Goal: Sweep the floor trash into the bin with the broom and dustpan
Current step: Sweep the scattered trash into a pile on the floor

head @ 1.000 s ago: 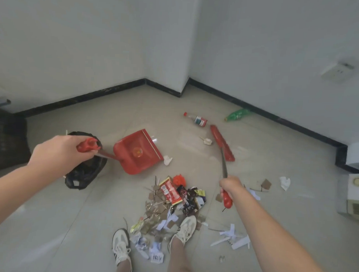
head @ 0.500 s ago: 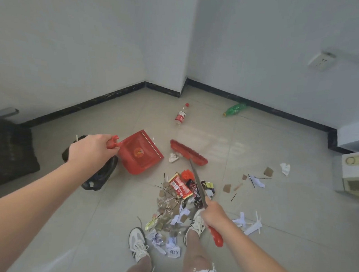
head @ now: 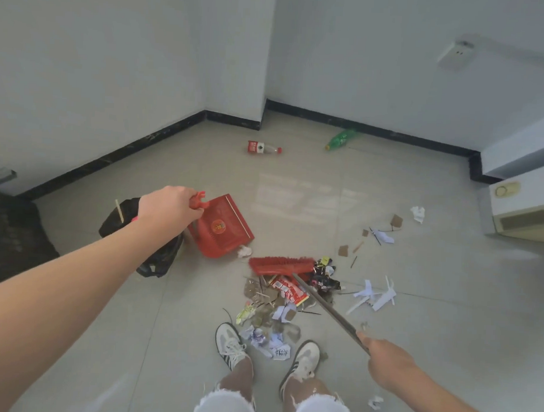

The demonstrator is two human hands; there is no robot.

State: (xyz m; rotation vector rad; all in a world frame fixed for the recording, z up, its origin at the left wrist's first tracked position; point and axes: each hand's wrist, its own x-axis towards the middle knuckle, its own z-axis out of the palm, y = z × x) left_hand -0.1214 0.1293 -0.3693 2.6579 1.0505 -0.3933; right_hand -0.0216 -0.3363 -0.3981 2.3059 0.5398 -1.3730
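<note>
Broom [head: 281, 266] head has swung in from 1 o'clock, now down on floor at 12 o'clock edge of trash pile [head: 287, 294], bristles touching wrappers. Right hand [head: 385, 361] grip wrapped round broom handle. Left hand [head: 172, 207] grip curled round dustpan [head: 223, 228] handle. Dustpan at 10 o'clock of broom head, bin [head: 156, 262] just beside at 9 o'clock. Likely next: sweep pile panward.

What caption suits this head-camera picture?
Left hand holds red dustpan, right hand holds red broom at the far edge of the trash pile.
</note>
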